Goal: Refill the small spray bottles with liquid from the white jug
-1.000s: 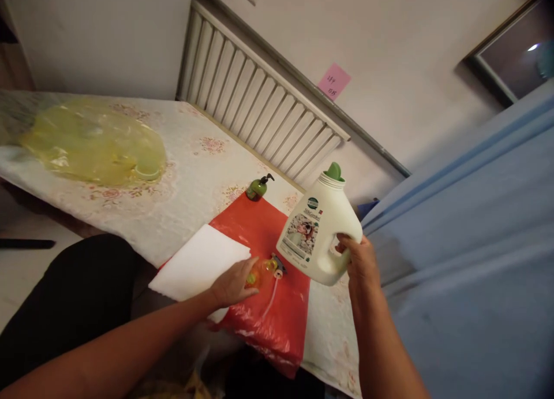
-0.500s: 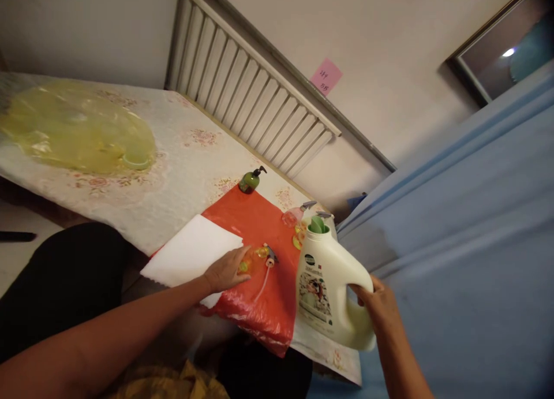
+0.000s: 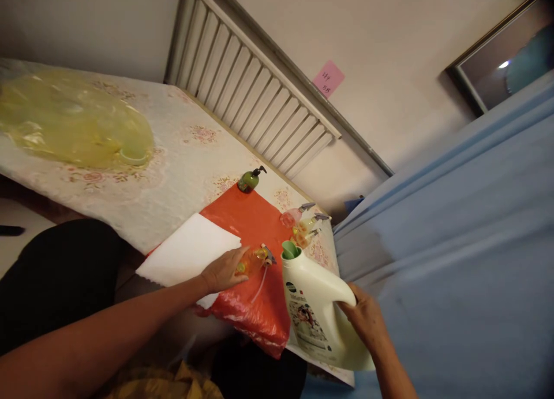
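My right hand [image 3: 363, 315] is wrapped round the handle of a pale green detergent jug [image 3: 309, 306], which tilts to the left with its uncapped mouth and green pouring spout [image 3: 289, 250] facing up. Fingers of my left hand [image 3: 227, 269] close round a small clear bottle with orange and yellow markings [image 3: 247, 263]. Right beside that bottle's neck lies a grey spray trigger head [image 3: 269, 256], its thin tube [image 3: 259, 286] trailing over a red plastic sheet [image 3: 242, 214]. White paper [image 3: 190, 249] lies under my left wrist.
A green pump bottle [image 3: 248, 182] stands at the sheet's far corner. Pink [image 3: 291, 217] and yellow [image 3: 302, 235] spray bottles stand behind the jug. A yellow plastic bag [image 3: 78, 122] covers the table's left end. A radiator [image 3: 255, 81] and a blue curtain [image 3: 450, 243] border the table.
The detergent jug has moved left and down, tipping further toward the small bottle. More of the yellow spray bottles shows behind it. My left hand has hardly moved.
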`<state>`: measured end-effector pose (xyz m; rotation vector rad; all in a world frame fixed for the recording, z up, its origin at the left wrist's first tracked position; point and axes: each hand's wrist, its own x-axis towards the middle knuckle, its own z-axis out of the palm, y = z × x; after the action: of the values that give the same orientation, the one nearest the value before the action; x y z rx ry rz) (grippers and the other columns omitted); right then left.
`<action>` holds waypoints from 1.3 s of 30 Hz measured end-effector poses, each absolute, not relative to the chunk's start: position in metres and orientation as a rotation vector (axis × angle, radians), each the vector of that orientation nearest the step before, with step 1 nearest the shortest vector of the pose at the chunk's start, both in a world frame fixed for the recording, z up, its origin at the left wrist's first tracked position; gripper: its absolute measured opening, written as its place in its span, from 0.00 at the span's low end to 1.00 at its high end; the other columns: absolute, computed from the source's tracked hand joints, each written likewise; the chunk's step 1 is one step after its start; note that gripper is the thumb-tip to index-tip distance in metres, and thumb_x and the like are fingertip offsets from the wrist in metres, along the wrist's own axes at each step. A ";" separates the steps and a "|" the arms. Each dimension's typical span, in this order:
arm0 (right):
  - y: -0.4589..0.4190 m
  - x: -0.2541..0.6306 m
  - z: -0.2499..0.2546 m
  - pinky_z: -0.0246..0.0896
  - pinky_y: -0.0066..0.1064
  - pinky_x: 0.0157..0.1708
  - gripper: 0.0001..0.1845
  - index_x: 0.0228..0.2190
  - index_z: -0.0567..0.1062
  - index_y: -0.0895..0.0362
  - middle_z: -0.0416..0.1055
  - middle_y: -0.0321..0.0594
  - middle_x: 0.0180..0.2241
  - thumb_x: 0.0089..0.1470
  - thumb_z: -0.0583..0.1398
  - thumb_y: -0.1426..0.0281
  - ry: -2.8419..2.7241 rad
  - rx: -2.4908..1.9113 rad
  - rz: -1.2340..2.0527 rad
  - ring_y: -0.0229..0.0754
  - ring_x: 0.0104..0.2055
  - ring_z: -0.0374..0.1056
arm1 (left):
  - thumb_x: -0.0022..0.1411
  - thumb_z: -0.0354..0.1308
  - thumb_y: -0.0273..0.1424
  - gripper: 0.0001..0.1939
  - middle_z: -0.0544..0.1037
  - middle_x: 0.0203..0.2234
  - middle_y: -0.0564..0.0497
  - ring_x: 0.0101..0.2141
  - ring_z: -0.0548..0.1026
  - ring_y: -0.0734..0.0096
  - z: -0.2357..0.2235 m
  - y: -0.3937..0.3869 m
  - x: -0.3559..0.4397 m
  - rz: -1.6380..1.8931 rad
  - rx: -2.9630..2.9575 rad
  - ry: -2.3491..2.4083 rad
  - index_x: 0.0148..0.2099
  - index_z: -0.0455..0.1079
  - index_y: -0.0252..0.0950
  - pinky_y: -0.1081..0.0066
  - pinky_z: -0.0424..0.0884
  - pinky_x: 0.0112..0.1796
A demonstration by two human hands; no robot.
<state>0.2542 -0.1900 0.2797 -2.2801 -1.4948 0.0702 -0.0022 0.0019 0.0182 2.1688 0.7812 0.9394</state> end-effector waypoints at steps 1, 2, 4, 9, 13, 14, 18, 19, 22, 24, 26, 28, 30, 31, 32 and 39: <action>-0.189 0.253 0.280 0.61 0.31 0.28 0.13 0.27 0.78 0.54 0.74 0.36 0.22 0.42 0.58 0.61 -1.517 -2.291 0.098 0.44 0.26 0.69 | 0.56 0.65 0.35 0.43 0.65 0.63 0.38 0.62 0.65 0.49 0.018 0.002 -0.002 0.943 2.161 0.782 0.69 0.49 0.37 0.50 0.61 0.62; -0.188 0.253 0.280 0.61 0.31 0.29 0.13 0.28 0.78 0.54 0.75 0.36 0.23 0.42 0.57 0.62 -1.540 -2.305 0.138 0.45 0.27 0.70 | 0.55 0.65 0.36 0.43 0.65 0.63 0.38 0.62 0.65 0.49 0.018 0.002 -0.002 0.947 2.153 0.782 0.69 0.49 0.38 0.50 0.61 0.62; -0.185 0.252 0.281 0.61 0.31 0.30 0.12 0.29 0.77 0.54 0.76 0.36 0.25 0.44 0.57 0.62 -1.576 -2.329 0.176 0.46 0.29 0.71 | 0.55 0.66 0.35 0.44 0.66 0.62 0.39 0.62 0.66 0.48 0.019 0.001 -0.002 0.955 2.146 0.777 0.69 0.50 0.38 0.50 0.61 0.62; -0.181 0.253 0.281 0.59 0.31 0.29 0.10 0.27 0.74 0.54 0.75 0.36 0.24 0.47 0.55 0.64 -1.679 -2.399 0.174 0.46 0.29 0.71 | 0.55 0.65 0.35 0.44 0.66 0.62 0.39 0.61 0.66 0.48 0.020 0.001 -0.002 0.935 2.152 0.778 0.69 0.50 0.38 0.50 0.61 0.62; -0.177 0.254 0.279 0.60 0.31 0.32 0.10 0.30 0.74 0.55 0.77 0.38 0.27 0.50 0.53 0.66 -1.773 -2.442 0.207 0.46 0.32 0.72 | 0.55 0.66 0.37 0.44 0.65 0.63 0.39 0.62 0.65 0.47 0.018 0.002 -0.002 0.927 2.142 0.766 0.69 0.50 0.39 0.50 0.61 0.62; -0.176 0.254 0.280 0.60 0.31 0.33 0.11 0.31 0.74 0.55 0.77 0.38 0.28 0.50 0.53 0.66 -1.789 -2.458 0.215 0.46 0.33 0.73 | 0.54 0.66 0.37 0.44 0.65 0.63 0.39 0.62 0.65 0.47 0.018 0.003 -0.002 0.929 2.143 0.759 0.69 0.50 0.38 0.50 0.61 0.62; -0.171 0.251 0.283 0.60 0.30 0.33 0.09 0.31 0.72 0.54 0.77 0.38 0.29 0.51 0.53 0.68 -1.830 -2.495 0.236 0.45 0.34 0.73 | 0.54 0.66 0.37 0.44 0.66 0.63 0.39 0.62 0.65 0.47 0.019 0.003 -0.003 0.926 2.146 0.754 0.69 0.51 0.37 0.52 0.61 0.62; -0.170 0.251 0.284 0.60 0.30 0.33 0.09 0.31 0.72 0.54 0.77 0.38 0.29 0.52 0.53 0.68 -1.840 -2.498 0.241 0.45 0.34 0.73 | 0.54 0.66 0.37 0.44 0.66 0.63 0.38 0.62 0.65 0.47 0.020 0.002 -0.003 0.921 2.148 0.758 0.69 0.51 0.37 0.52 0.61 0.62; -0.168 0.250 0.285 0.59 0.28 0.32 0.08 0.32 0.73 0.54 0.78 0.38 0.29 0.52 0.53 0.70 -1.867 -2.515 0.218 0.44 0.33 0.73 | 0.55 0.66 0.37 0.44 0.66 0.62 0.36 0.61 0.65 0.47 0.021 0.002 -0.003 0.902 2.159 0.769 0.69 0.51 0.34 0.51 0.61 0.62; -0.166 0.250 0.285 0.58 0.28 0.31 0.08 0.32 0.73 0.54 0.77 0.37 0.29 0.52 0.53 0.72 -1.888 -2.526 0.196 0.43 0.32 0.73 | 0.55 0.66 0.37 0.44 0.66 0.62 0.37 0.61 0.66 0.47 0.021 0.002 -0.002 0.907 2.162 0.770 0.69 0.51 0.35 0.51 0.62 0.62; -0.165 0.249 0.286 0.57 0.27 0.31 0.08 0.32 0.73 0.54 0.77 0.37 0.29 0.52 0.53 0.73 -1.915 -2.531 0.190 0.42 0.32 0.73 | 0.54 0.66 0.37 0.45 0.67 0.62 0.39 0.60 0.67 0.48 0.020 0.002 -0.002 0.927 2.161 0.760 0.69 0.51 0.37 0.52 0.63 0.61; -0.164 0.247 0.289 0.57 0.26 0.31 0.09 0.33 0.73 0.54 0.77 0.37 0.29 0.53 0.54 0.73 -1.940 -2.538 0.182 0.42 0.32 0.73 | 0.54 0.66 0.36 0.45 0.68 0.61 0.40 0.60 0.67 0.47 0.020 0.002 -0.002 0.942 2.156 0.752 0.69 0.51 0.39 0.51 0.64 0.60; -0.163 0.245 0.292 0.57 0.26 0.31 0.09 0.34 0.73 0.55 0.78 0.39 0.30 0.54 0.54 0.74 -1.952 -2.558 0.169 0.42 0.33 0.73 | 0.54 0.66 0.36 0.44 0.69 0.60 0.40 0.60 0.68 0.46 0.022 0.001 -0.003 0.938 2.153 0.748 0.69 0.51 0.38 0.50 0.64 0.59; -0.162 0.244 0.293 0.56 0.26 0.31 0.09 0.34 0.73 0.55 0.78 0.39 0.30 0.54 0.54 0.74 -1.955 -2.570 0.161 0.42 0.33 0.73 | 0.54 0.66 0.36 0.44 0.68 0.60 0.39 0.59 0.68 0.46 0.023 0.001 -0.003 0.931 2.153 0.748 0.69 0.51 0.38 0.50 0.64 0.60; -0.161 0.243 0.295 0.56 0.26 0.31 0.09 0.34 0.73 0.55 0.78 0.39 0.30 0.54 0.54 0.74 -1.958 -2.583 0.151 0.42 0.33 0.73 | 0.55 0.66 0.36 0.44 0.68 0.61 0.39 0.59 0.68 0.47 0.024 0.001 -0.003 0.922 2.155 0.746 0.69 0.51 0.38 0.50 0.64 0.60; -0.155 0.233 0.306 0.54 0.26 0.30 0.07 0.33 0.73 0.55 0.77 0.39 0.29 0.54 0.55 0.75 -1.968 -2.640 0.127 0.42 0.33 0.73 | 0.54 0.66 0.36 0.43 0.69 0.59 0.40 0.59 0.68 0.47 0.027 0.000 -0.004 0.913 2.161 0.761 0.68 0.51 0.39 0.51 0.65 0.59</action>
<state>0.2334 -0.1554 0.3065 -2.6400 -1.9680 0.1271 -0.0040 0.0001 0.0269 2.1608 0.7613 0.9130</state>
